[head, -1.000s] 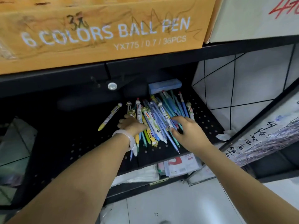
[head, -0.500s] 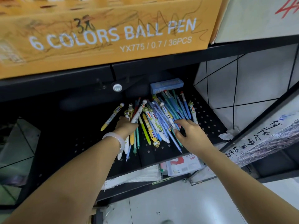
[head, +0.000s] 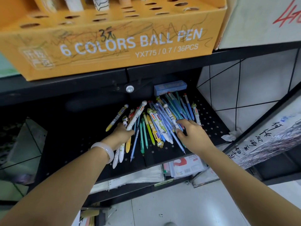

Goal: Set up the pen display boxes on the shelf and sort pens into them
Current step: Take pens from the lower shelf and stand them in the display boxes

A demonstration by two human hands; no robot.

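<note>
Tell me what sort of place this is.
Probably a stationery shop or its stockroom. An orange display box printed "6 COLORS BALL PEN / 36PCS", with a handwritten price, sits on a black metal shelf above a loose pile of pens, with packaged paper goods stacked below.

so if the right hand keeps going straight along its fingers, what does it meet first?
The right hand points up and left into the pen pile; its fingertips look already on the blue and white pens there. Past them stands the blue box, though depth is unclear.
</note>
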